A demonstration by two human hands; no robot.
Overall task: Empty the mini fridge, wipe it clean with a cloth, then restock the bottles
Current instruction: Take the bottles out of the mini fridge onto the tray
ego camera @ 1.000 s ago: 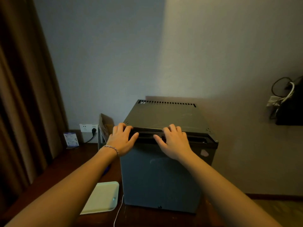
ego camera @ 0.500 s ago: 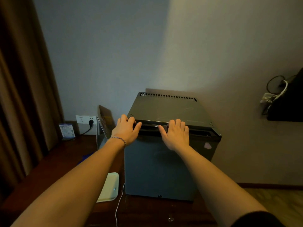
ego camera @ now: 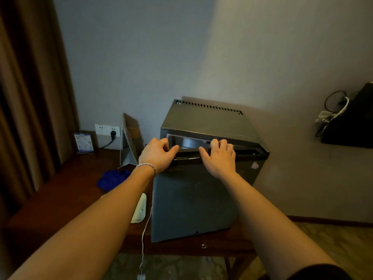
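A: so where's the mini fridge [ego camera: 193, 203] sitting?

B: on the dark wooden table [ego camera: 66, 199], backed against the wall. Dark grey box, vent slots along the top's rear edge, pale sticker on the door's upper right corner. The door's cracked open at the top, pale interior showing.

A: and the hands?

B: left hand [ego camera: 156, 155] and right hand [ego camera: 219, 156] both have fingers curled over the door's top edge, gripping it. Blue cloth [ego camera: 113, 177] lies left of the fridge.
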